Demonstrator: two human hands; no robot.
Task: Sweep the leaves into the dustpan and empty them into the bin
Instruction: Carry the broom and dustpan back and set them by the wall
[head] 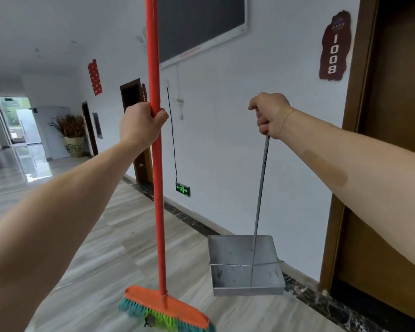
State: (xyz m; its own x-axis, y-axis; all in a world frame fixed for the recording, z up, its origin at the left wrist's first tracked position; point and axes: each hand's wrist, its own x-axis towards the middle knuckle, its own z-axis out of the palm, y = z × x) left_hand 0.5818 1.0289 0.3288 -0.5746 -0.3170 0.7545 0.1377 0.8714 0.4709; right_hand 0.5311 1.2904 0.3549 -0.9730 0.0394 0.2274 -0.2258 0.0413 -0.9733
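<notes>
Corridor, pale wood-look floor (101, 236), white wall (237, 144) on the right, dark door (393, 164) near right.

One broom (156, 164): red handle upright, orange head with green and teal bristles low at near centre. Whether bristles touch the floor, cannot tell. Small dark clump caught in the bristles, too blurred to name.

One dustpan (246, 267): grey metal, box-shaped, hanging off the floor on its thin rod, right of the broom and apart from it. Pan looks empty.

Two hands. Left hand (142, 123) wrapped round the broom handle at mid height. Right hand (271, 115) closed round the top of the dustpan rod.

Leaves: none seen loose on the floor in view. Bin: none in view. A basket of dry stems (73, 135) stands far left, not a bin by the look of it.

Judgement: task at the start. Tools in hand, nothing swept, nothing emptied. All of the sweeping, gathering and tipping is left.
</notes>
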